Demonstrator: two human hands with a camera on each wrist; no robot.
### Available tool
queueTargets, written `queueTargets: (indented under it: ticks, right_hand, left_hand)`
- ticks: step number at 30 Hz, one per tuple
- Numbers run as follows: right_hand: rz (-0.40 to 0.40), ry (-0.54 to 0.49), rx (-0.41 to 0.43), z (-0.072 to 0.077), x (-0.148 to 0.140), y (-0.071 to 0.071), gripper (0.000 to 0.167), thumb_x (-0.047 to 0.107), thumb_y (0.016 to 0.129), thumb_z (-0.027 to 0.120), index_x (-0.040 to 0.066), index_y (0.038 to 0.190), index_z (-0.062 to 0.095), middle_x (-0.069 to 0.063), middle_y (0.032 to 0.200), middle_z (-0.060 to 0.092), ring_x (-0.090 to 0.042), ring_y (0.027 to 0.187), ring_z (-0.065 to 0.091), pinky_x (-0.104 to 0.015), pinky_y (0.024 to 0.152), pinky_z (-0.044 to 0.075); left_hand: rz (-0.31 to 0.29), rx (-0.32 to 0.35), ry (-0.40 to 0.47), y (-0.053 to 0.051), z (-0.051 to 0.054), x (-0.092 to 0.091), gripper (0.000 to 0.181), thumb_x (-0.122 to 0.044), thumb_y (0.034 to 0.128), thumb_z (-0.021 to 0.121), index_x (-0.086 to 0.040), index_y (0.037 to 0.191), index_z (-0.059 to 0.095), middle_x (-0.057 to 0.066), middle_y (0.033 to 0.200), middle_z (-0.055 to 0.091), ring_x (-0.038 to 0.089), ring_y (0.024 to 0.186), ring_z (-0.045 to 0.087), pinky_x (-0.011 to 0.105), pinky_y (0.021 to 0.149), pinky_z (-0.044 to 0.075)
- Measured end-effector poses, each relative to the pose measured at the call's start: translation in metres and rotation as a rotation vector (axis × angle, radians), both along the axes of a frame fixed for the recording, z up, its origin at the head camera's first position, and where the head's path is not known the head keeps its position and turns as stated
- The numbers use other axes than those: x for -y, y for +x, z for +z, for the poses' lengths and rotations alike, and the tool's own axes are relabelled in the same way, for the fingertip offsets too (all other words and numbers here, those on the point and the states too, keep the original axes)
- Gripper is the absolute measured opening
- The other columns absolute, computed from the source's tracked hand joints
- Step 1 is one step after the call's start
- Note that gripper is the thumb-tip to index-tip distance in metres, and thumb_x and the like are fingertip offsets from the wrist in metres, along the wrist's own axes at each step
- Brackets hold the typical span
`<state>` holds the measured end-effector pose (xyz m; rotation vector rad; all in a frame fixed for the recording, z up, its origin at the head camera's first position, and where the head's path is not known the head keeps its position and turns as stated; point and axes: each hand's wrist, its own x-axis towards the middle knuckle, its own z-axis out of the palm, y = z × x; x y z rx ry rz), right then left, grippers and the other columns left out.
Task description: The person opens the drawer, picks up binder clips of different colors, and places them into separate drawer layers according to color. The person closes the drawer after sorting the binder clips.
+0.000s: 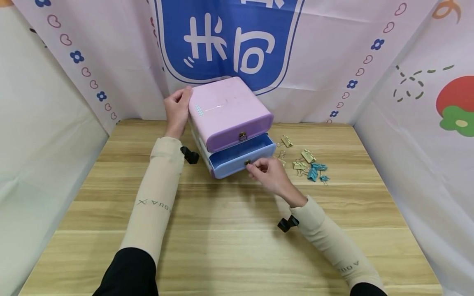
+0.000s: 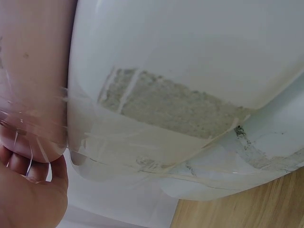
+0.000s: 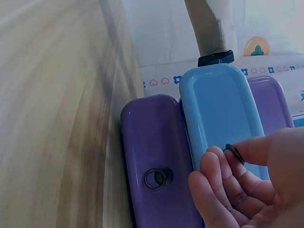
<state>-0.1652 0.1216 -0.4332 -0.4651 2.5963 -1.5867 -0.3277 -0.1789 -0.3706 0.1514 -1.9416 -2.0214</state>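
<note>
"What surrounds the scene?"

"Small metal binder clips, yellow-green [image 1: 308, 156] and blue [image 1: 312, 174], lie scattered across a wood-grain counter [image 1: 207, 246], to the right of a glossy drawer cabinet with a pink top [image 1: 229, 102]. A pale printed cloth backdrop [image 1: 322, 24], bearing a blue shield, hangs behind."

"Anything in the way?"

"A person's right hand [image 1: 272, 176] partly hides one yellow-green clip from the head camera. A small black wrist camera [image 1: 190, 155] juts from the left beige sleeve [image 1: 155, 201], close to the cabinet's side."

"And the hands themselves?"

"The right pinches a dark metal ring pull [image 3: 235, 153] between thumb and finger. The left hand [image 1: 177, 111] grips the cabinet's rear left corner, fingers bent around the edge."

"How does the cabinet look?"

"It stands toward the back of the counter, set at an angle. A light-blue drawer [image 1: 231, 165] juts out, its darker blue interior showing, between a purple upper drawer [image 1: 226, 142] and a purple lower drawer [image 3: 156, 123]. A rough grey patch [image 2: 175, 109] marks the pale side."
</note>
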Motion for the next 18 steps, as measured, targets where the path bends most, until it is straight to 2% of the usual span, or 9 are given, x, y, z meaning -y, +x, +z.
queueTargets:
  ticks: [10, 15, 18]
  right_hand:
    - [0.002, 0.022, 0.014, 0.001, -0.012, 0.014, 0.024, 0.024, 0.103, 0.070, 0.005, 0.092, 0.077, -0.020, 0.089, 0.077, -0.035, 0.078, 0.072, -0.023, 0.059, 0.051]
    - [0.015, 0.020, 0.005, 0.001, -0.016, 0.021, 0.022, 0.024, 0.103, 0.071, 0.007, 0.091, 0.077, -0.017, 0.086, 0.077, -0.040, 0.078, 0.072, -0.024, 0.058, 0.051]
    - [0.019, 0.024, -0.006, 0.001, -0.018, 0.025, 0.023, 0.024, 0.102, 0.071, 0.006, 0.090, 0.077, -0.014, 0.084, 0.076, -0.037, 0.076, 0.070, -0.024, 0.057, 0.049]
  left_hand:
    - [0.007, -0.027, -0.007, 0.000, 0.000, -0.002, 0.036, -0.045, 0.1002, 0.071, -0.014, 0.116, 0.080, -0.007, 0.103, 0.071, 0.010, 0.095, 0.059, 0.024, 0.082, 0.048]
    - [0.009, -0.025, -0.004, 0.001, 0.001, -0.002, 0.036, -0.046, 0.1000, 0.071, -0.014, 0.115, 0.080, -0.006, 0.103, 0.071, 0.010, 0.094, 0.060, 0.024, 0.081, 0.048]
    - [0.012, -0.015, -0.002, 0.001, 0.001, -0.002, 0.036, -0.046, 0.1000, 0.071, -0.015, 0.115, 0.080, -0.007, 0.103, 0.071, 0.009, 0.094, 0.060, 0.024, 0.081, 0.049]
